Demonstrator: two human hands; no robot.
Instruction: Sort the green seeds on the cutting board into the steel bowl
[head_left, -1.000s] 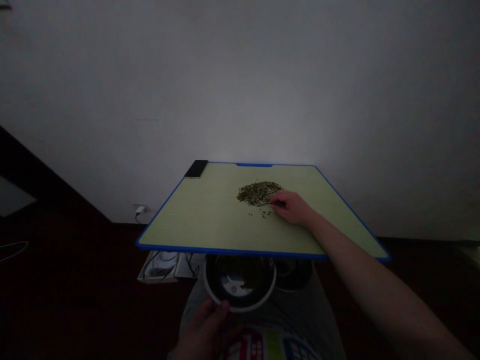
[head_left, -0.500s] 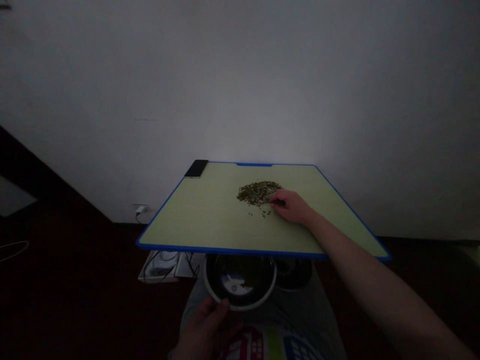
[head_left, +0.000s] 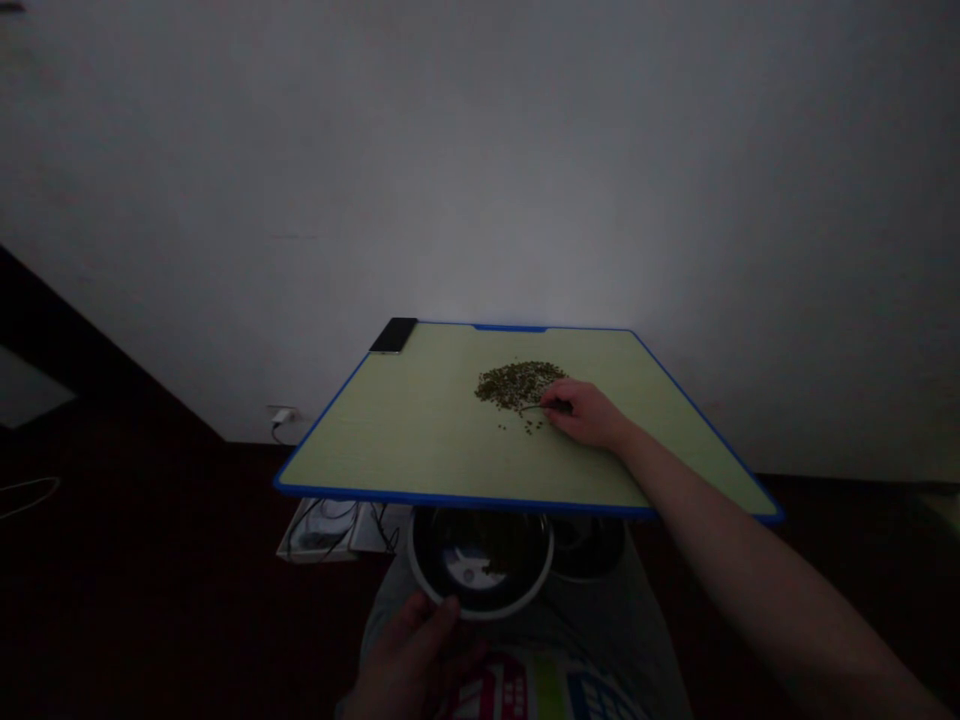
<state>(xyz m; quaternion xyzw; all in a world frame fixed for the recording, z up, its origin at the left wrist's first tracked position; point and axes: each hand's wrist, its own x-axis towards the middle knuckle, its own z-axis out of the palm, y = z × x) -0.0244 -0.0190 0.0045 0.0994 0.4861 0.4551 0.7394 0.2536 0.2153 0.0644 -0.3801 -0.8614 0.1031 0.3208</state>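
On the pale green tabletop (head_left: 405, 440) lies a loose pile of small brown-green grains (head_left: 517, 383), with several strays at its near side. My right hand (head_left: 581, 412) is at the pile's near right edge, fingers pinched round a thin dark tool (head_left: 531, 406). The tool's slim tip points left and lies at the grains; its exact kind is hard to make out in the dim light. Below the table's front edge, my left hand (head_left: 416, 640) grips the near-left rim of a metal bowl (head_left: 480, 610) on my lap. Some dark matter shows inside the bowl.
A black phone (head_left: 394, 335) rests at the table's far left corner. Behind the right side of the bowl is another dark round container (head_left: 589, 548), partly hidden. A box with cables (head_left: 322, 530) stands under the table at left. The white wall (head_left: 480, 160) closes off the back.
Almost nothing differs. Both hands keep their places, and the view has shifted very slightly.
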